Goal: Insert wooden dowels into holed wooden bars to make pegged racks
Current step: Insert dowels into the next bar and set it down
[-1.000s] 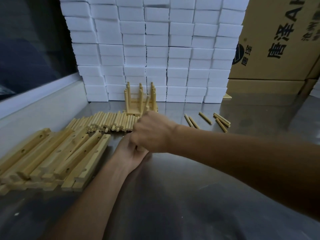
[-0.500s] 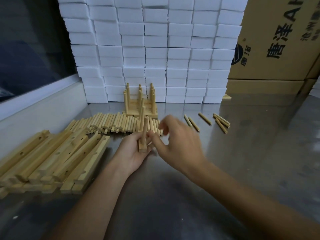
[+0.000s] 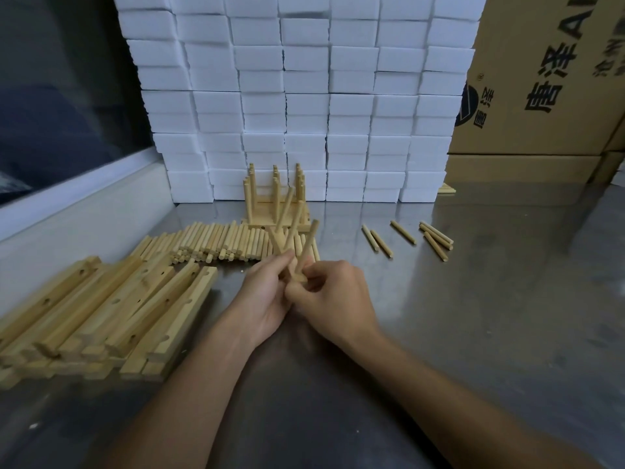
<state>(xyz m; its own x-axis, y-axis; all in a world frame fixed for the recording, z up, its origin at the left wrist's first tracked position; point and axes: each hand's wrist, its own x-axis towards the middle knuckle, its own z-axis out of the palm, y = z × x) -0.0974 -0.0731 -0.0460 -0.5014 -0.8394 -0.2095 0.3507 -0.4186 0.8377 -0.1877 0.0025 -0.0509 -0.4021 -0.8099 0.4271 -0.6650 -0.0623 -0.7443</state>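
Far left of the hands, a stack of holed bars (image 3: pixel 101 313) lies flat on the steel table (image 3: pixel 473 316), long sides packed together, drilled holes showing along the upper faces. Just beyond the hands and a little left, a pile of loose dowels (image 3: pixel 220 243) lies in a row, running up to the fingers.

Now the middle: the left hand (image 3: pixel 263 299) sits palm inward, fingers curled round the lower part of a piece with pegs (image 3: pixel 287 228) that stands up out of the grip; three or so pegs fan upward and lean slightly apart. The bar under them is mostly hidden by the fingers. Right against it, the right hand (image 3: pixel 334 292) has thumb and forefinger pinched on the base of one dowel (image 3: pixel 307 245), which tilts up to the right, beside the other pegs. Whether its foot is seated in a hole, I cannot tell; the fingers cover it.

Directly behind the hands stand finished racks (image 3: pixel 275 201), pegs upright, set against a wall of white boxes (image 3: pixel 304 96).

Right of the hands, a few stray dowels (image 3: pixel 406 236) lie scattered on the table, well apart from the main pile. Far right, behind them, cardboard cartons (image 3: pixel 548 79) with printed characters.
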